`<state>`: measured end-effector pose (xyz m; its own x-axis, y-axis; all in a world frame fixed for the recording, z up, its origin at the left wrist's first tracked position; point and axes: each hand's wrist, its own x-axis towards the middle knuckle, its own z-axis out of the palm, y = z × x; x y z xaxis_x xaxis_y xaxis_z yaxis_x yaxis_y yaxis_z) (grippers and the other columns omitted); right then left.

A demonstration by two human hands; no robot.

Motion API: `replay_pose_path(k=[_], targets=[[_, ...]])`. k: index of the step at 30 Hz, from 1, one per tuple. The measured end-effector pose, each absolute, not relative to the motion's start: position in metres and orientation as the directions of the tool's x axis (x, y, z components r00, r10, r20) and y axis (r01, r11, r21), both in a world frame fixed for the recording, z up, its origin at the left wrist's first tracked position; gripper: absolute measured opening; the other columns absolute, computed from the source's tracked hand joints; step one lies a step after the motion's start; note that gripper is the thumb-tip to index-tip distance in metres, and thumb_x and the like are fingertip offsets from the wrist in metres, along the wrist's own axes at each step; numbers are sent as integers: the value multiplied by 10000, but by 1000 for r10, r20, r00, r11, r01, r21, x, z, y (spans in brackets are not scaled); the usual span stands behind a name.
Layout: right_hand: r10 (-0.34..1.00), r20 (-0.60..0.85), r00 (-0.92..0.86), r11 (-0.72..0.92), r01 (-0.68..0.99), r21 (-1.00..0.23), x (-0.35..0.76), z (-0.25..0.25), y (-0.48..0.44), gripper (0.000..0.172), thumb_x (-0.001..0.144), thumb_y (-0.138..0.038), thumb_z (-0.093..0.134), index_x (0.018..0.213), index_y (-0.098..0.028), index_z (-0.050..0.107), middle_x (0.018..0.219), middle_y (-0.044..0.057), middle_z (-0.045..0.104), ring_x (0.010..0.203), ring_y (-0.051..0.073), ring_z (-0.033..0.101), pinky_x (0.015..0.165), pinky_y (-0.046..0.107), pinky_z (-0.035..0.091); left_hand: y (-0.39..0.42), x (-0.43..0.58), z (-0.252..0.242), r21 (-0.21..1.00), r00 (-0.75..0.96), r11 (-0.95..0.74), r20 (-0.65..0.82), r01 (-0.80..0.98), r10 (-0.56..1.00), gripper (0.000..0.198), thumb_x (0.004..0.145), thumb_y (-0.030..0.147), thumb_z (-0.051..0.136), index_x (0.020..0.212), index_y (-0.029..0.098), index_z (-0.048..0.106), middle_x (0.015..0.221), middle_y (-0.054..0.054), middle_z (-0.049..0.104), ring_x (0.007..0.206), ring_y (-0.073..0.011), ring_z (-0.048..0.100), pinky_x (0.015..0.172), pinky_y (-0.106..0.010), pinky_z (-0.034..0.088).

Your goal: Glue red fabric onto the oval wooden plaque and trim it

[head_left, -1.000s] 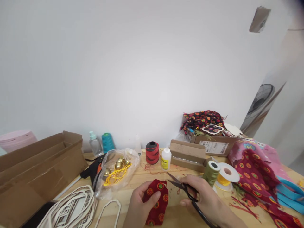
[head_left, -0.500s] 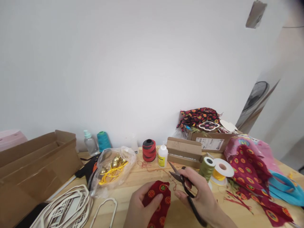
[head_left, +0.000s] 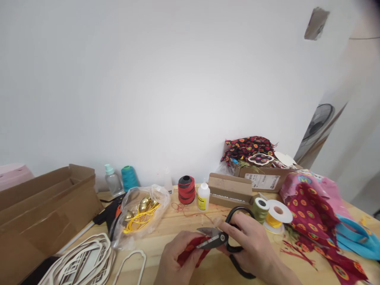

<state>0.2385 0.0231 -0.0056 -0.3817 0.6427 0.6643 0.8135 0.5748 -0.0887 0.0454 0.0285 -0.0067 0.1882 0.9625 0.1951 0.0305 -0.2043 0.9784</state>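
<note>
1. Above the pale wooden table (head_left: 154, 243), the left hand (head_left: 171, 259) pinches a dark-red cloth piece with round orange motifs (head_left: 184, 255), now tipped more edge-on.
2. The right hand (head_left: 254, 245) grips black-handled metal scissors (head_left: 214, 240).
3. Their spread blades, apart from the cloth moments ago, now overlap its edge; the work seems to have passed from lining up to engaging.

Before the red-and-black thread cone (head_left: 187, 190) near the back edge of the surface (head_left: 158, 238), the left grip (head_left: 177, 256) pinches red patterned fabric (head_left: 190, 247) at the parted blades (head_left: 211, 241) of black-handled scissors (head_left: 222, 238) in the right grip (head_left: 253, 244).
</note>
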Motion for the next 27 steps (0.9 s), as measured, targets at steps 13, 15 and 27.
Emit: replay_pose_path(k=[13,15,27], targets=[[680,639,-360,550,826,-121,236,-10,26,204,767,-304,576,942,-202,603,699,37,540,609,168,469,518,269,352,28,48,-11,997,151,-40,50,-67,987,248,580,273,693,811,184,711,769,-33,732,768,-241,655,687,-277,513],[692,655,-303,549,810,-206,237,-11,26,201,762,-289,577,943,-204,596,693,31,532,613,164,480,522,262,366,31,46,-14,996,167,10,6,-93,986,264,585,277,702,828,176,700,761,-35,731,758,-240,658,673,-284,518],[879,266,-395,476,730,-491,229,0,19,290,726,-475,605,724,-185,587,573,-39,454,506,119,426,458,224,287,37,36,-4,961,99,132,-111,-241,989,370,615,328,705,918,130,630,789,-64,724,794,-255,658,678,-309,522]])
